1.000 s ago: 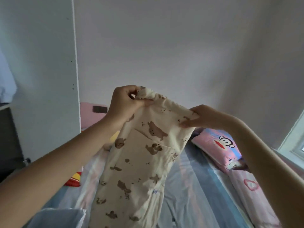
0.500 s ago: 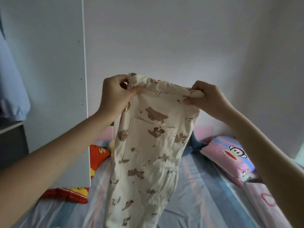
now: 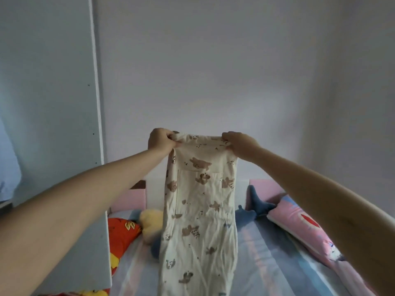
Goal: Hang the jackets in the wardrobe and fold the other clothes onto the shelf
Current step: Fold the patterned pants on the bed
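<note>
I hold up cream trousers (image 3: 198,214) printed with brown bears, folded lengthwise so the legs lie together, a patch pocket facing me. My left hand (image 3: 160,140) grips the left end of the waistband and my right hand (image 3: 238,142) grips the right end, both arms stretched out. The waistband is pulled level and taut between them. The legs hang straight down over the striped bed (image 3: 277,263), and their lower ends run out of view at the bottom.
A white wardrobe side panel (image 3: 53,103) stands at the left, with a pale blue garment (image 3: 7,163) hanging at the far left edge. On the bed lie a red and yellow pillow (image 3: 119,233), a yellow plush (image 3: 150,223), a blue plush (image 3: 254,201) and a pink pillow (image 3: 303,223).
Both hands have moved farther out and apart, drawing the waistband straight and level. The trousers now hang flatter over the bed, and the view has tilted so more of the bed shows.
</note>
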`<control>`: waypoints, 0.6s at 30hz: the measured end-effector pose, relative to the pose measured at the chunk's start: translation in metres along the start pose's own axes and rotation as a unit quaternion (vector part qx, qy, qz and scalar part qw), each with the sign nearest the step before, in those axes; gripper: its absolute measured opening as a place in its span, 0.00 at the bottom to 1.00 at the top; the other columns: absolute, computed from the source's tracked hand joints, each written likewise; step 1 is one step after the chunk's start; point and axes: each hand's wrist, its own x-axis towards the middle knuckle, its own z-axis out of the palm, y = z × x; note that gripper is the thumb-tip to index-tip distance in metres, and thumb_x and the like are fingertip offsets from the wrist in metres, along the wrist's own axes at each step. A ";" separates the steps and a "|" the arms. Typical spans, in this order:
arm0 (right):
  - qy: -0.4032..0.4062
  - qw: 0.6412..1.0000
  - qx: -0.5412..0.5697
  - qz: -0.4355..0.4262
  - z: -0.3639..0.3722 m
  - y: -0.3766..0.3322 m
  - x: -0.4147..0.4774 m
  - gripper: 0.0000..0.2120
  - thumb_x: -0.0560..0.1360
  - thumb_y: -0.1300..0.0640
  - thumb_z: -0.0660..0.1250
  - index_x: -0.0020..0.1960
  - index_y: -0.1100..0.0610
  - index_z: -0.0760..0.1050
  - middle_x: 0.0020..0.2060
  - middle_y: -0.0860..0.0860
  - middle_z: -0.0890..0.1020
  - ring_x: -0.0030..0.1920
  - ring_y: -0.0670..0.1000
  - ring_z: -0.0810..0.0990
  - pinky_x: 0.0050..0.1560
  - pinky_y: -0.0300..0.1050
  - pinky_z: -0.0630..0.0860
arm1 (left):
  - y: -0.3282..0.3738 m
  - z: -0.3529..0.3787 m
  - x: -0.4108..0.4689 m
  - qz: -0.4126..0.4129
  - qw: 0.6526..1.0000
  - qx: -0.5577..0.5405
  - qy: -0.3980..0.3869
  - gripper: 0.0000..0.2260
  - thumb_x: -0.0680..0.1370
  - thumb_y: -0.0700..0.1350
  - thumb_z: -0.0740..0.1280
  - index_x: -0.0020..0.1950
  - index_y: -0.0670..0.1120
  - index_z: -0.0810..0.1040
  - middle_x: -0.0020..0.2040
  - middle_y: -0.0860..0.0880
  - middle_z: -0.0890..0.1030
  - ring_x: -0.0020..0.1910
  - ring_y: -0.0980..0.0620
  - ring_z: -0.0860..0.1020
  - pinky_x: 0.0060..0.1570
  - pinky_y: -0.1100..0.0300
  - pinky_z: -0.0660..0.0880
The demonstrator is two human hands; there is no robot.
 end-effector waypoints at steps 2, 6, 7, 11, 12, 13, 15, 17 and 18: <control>0.074 0.996 -0.043 0.010 -0.005 0.010 0.020 0.21 0.75 0.70 0.56 0.63 0.54 0.70 0.54 0.51 0.77 0.50 0.58 0.79 0.37 0.45 0.68 | 0.015 0.002 0.031 0.041 0.998 0.027 0.030 0.08 0.70 0.35 0.74 0.48 0.40 0.84 0.49 0.47 0.82 0.48 0.49 0.79 0.49 0.59 0.76; 0.196 0.978 -0.072 0.025 -0.043 0.033 0.048 0.20 0.74 0.71 0.59 0.63 0.56 0.71 0.53 0.53 0.77 0.50 0.57 0.77 0.33 0.47 0.67 | 0.050 0.007 0.079 0.138 0.985 0.034 0.099 0.11 0.74 0.33 0.65 0.53 0.39 0.83 0.53 0.42 0.83 0.54 0.45 0.79 0.51 0.63 0.72; 0.213 0.974 -0.072 0.025 -0.051 0.038 0.050 0.20 0.74 0.71 0.59 0.62 0.56 0.71 0.53 0.53 0.77 0.50 0.57 0.77 0.33 0.47 0.68 | 0.057 0.009 0.082 0.151 0.982 0.036 0.110 0.11 0.75 0.33 0.65 0.54 0.39 0.83 0.55 0.42 0.83 0.55 0.45 0.79 0.51 0.64 0.71; 0.203 0.975 -0.088 0.012 -0.061 0.040 0.016 0.19 0.74 0.70 0.59 0.62 0.57 0.72 0.53 0.54 0.77 0.51 0.58 0.77 0.34 0.48 0.69 | 0.047 0.018 0.059 0.175 0.979 -0.003 0.103 0.10 0.74 0.34 0.68 0.54 0.39 0.83 0.53 0.43 0.83 0.54 0.47 0.80 0.56 0.62 0.75; 0.194 0.978 -0.082 0.009 -0.055 0.039 -0.001 0.18 0.75 0.69 0.59 0.62 0.57 0.72 0.53 0.54 0.77 0.51 0.58 0.77 0.34 0.48 0.68 | 0.038 0.023 0.043 0.180 0.979 -0.019 0.088 0.10 0.73 0.34 0.69 0.53 0.39 0.83 0.52 0.44 0.83 0.52 0.48 0.81 0.55 0.61 0.76; 0.189 0.979 -0.077 0.008 -0.050 0.037 -0.017 0.17 0.75 0.68 0.58 0.61 0.57 0.72 0.53 0.54 0.78 0.52 0.58 0.77 0.34 0.47 0.66 | 0.030 0.026 0.025 0.184 0.980 -0.033 0.076 0.10 0.72 0.34 0.70 0.52 0.39 0.83 0.50 0.45 0.83 0.50 0.50 0.81 0.52 0.62 0.77; 0.159 0.985 -0.069 0.010 -0.031 0.029 -0.063 0.14 0.76 0.66 0.60 0.59 0.57 0.74 0.53 0.53 0.78 0.53 0.57 0.76 0.35 0.46 0.64 | 0.005 0.036 -0.028 0.172 0.983 -0.059 0.036 0.10 0.70 0.32 0.71 0.51 0.38 0.83 0.47 0.47 0.82 0.44 0.53 0.80 0.44 0.71 0.76; 0.133 0.990 -0.037 0.017 -0.004 0.020 -0.116 0.11 0.76 0.65 0.62 0.56 0.56 0.75 0.51 0.52 0.79 0.53 0.56 0.76 0.34 0.45 0.64 | -0.025 0.042 -0.083 0.163 0.983 -0.078 -0.009 0.10 0.69 0.31 0.71 0.48 0.40 0.81 0.45 0.47 0.81 0.41 0.55 0.78 0.41 0.68 0.77; 0.107 0.994 -0.032 0.012 0.012 0.014 -0.147 0.10 0.74 0.64 0.63 0.54 0.56 0.76 0.50 0.52 0.79 0.52 0.55 0.77 0.34 0.45 0.64 | -0.046 0.048 -0.114 0.147 0.985 -0.087 -0.040 0.11 0.68 0.31 0.71 0.47 0.42 0.78 0.44 0.47 0.81 0.40 0.55 0.78 0.41 0.61 0.79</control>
